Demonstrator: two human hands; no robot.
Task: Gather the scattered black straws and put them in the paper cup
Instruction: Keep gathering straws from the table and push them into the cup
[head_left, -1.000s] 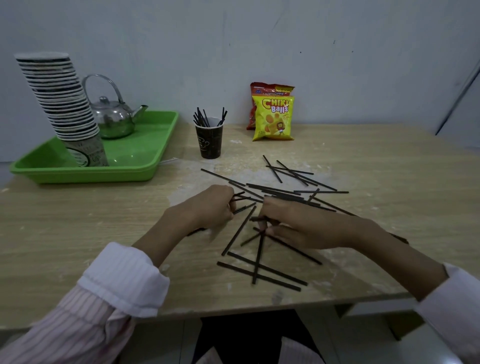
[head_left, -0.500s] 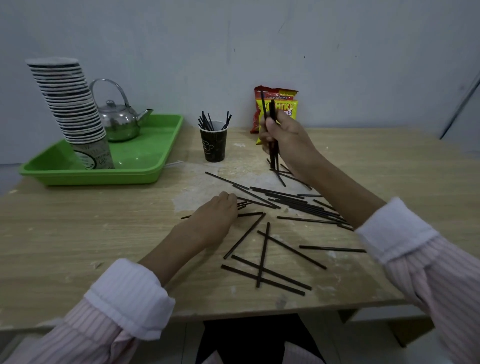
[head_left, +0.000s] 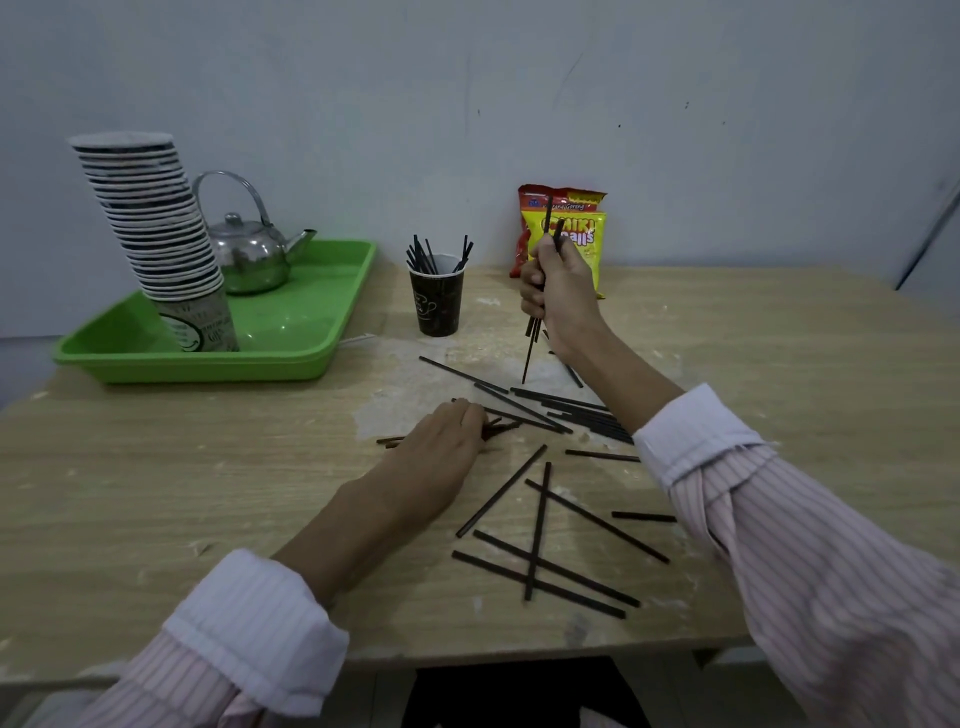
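Observation:
A dark paper cup (head_left: 436, 301) stands upright near the back of the wooden table (head_left: 156, 493), with several black straws sticking out of it. My right hand (head_left: 558, 296) is raised to the right of the cup, shut on a small upright bundle of black straws (head_left: 532, 343). My left hand (head_left: 441, 441) lies palm down on the table, its fingers resting on a few straws. Several more loose straws (head_left: 540, 530) lie crossed in front of me, and another cluster (head_left: 576, 413) lies under my right forearm.
A green tray (head_left: 291, 343) at the back left holds a tall leaning stack of paper cups (head_left: 156, 228) and a metal kettle (head_left: 249, 254). Two snack bags (head_left: 576, 234) lean on the wall behind my right hand. The table's front edge runs near my sleeves.
My right hand picked a few straws off the table and lifted them upright beside the cup; over the last half second it barely shifted. My left hand stayed flat on the table.

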